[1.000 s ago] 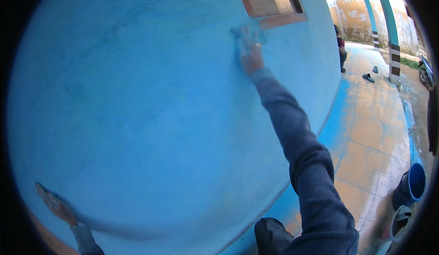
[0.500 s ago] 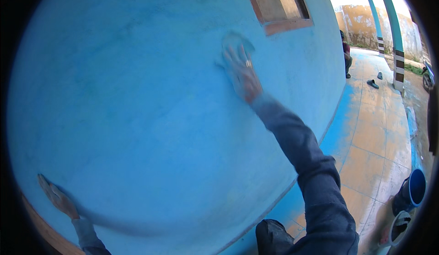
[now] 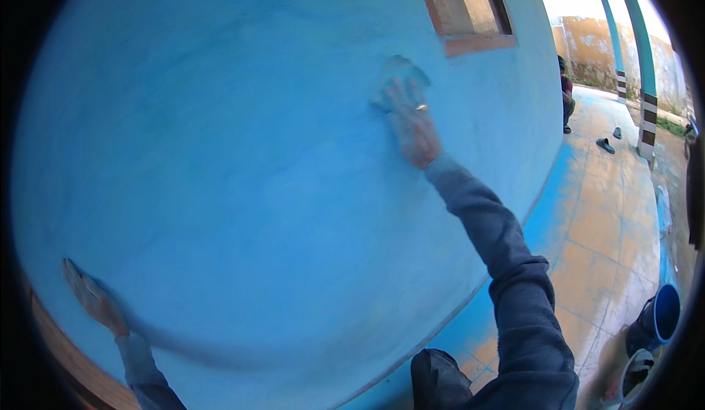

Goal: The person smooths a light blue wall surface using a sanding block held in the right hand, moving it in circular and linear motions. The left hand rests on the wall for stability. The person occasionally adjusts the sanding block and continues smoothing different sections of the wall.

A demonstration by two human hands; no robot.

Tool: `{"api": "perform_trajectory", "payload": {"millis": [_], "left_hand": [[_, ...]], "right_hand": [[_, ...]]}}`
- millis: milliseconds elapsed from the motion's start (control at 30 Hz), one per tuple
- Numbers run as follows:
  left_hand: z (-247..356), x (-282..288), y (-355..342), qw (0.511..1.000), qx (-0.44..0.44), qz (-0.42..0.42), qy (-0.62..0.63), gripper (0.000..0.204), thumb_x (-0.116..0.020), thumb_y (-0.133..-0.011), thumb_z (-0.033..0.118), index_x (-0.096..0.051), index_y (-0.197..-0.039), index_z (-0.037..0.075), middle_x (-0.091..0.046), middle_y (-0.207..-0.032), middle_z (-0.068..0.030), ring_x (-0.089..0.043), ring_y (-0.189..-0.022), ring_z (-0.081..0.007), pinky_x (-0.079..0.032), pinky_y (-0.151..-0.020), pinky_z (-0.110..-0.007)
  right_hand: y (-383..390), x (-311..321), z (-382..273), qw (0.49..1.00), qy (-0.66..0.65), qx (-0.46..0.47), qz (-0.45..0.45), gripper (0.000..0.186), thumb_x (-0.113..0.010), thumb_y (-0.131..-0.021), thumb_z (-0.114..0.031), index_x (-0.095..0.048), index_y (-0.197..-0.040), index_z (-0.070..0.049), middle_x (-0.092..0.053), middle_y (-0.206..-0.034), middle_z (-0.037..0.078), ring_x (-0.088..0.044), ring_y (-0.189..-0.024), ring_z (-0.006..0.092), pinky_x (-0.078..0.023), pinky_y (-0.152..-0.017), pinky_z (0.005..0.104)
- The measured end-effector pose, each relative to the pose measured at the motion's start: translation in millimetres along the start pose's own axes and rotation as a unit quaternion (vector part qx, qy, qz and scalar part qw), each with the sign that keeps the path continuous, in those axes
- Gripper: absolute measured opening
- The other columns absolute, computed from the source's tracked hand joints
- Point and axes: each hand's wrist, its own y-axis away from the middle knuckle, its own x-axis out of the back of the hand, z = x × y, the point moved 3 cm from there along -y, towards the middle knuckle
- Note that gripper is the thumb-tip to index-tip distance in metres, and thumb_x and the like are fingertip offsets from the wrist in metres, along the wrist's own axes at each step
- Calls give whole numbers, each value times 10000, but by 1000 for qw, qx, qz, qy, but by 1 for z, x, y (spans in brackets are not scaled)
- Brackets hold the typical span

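A blue-painted wall (image 3: 220, 211) with darker, cloudy patches fills most of the view. High on it, below and left of a small window, my right hand (image 3: 413, 127) presses a thin, dusty grey-blue sheet (image 3: 402, 68) flat to the surface. The sheet sticks out past my fingertips; motion blurs it, and whether it is cloth or abrasive paper I cannot tell. A ring shows on one finger. At the lower left my left hand (image 3: 94, 296) rests on the wall, fingers stretched out and nothing visible in it.
A wood-framed window (image 3: 481, 45) sits at the upper right. Blue dust coats the tiled floor (image 3: 595, 211) along the wall. Two buckets (image 3: 664, 314) (image 3: 636, 373) stand at the lower right. Beyond are sandals (image 3: 605, 145), striped posts (image 3: 648, 120) and a person (image 3: 567, 98) by the wall's corner.
My right hand and the sheet appear slightly farther right and lower. My left hand shows a little higher, still against the wall. The whole view has shifted slightly.
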Motion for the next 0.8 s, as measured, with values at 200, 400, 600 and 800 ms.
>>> {"api": "perform_trajectory", "payload": {"millis": [200, 400, 600, 800], "left_hand": [[10, -14, 4, 999, 25, -7, 44, 436, -313, -1017, 219, -403, -1405, 42, -394, -1451, -122, -323, -1363, -294, -250, -1129, -385], [0, 7, -6, 1000, 4, -2, -8, 442, -302, -1016, 219, -393, -1409, 38, -385, -1456, -124, -314, -1366, -295, -245, -1132, -391], [21, -10, 4, 999, 41, -12, 29, 445, -304, -1014, 218, -388, -1412, 39, -375, -1464, -120, -292, -1378, -294, -242, -1134, -389], [11, 0, 2, 1000, 23, -8, 9, 448, -296, -1018, 225, -385, -1411, 31, -369, -1469, -119, -289, -1380, -294, -235, -1136, -396]], "right_hand": [[-117, 3, 38, 983, 86, -124, 107, 446, -453, -953, -139, -428, -1392, -66, -333, -1493, 130, -200, -1405, 395, -195, -1137, 452], [-38, -15, -37, 998, -24, 27, 43, 464, -504, -906, -76, -469, -1368, -70, -362, -1477, 138, -228, -1387, 419, -198, -1127, 486], [-136, -5, 2, 987, 65, -78, 122, 443, -461, -924, -93, -472, -1367, -74, -367, -1465, 169, -234, -1371, 452, -182, -1132, 475], [-75, -16, -89, 996, -18, 79, 37, 460, -461, -927, -99, -441, -1386, -76, -386, -1461, 148, -246, -1371, 446, -199, -1116, 512]]}}
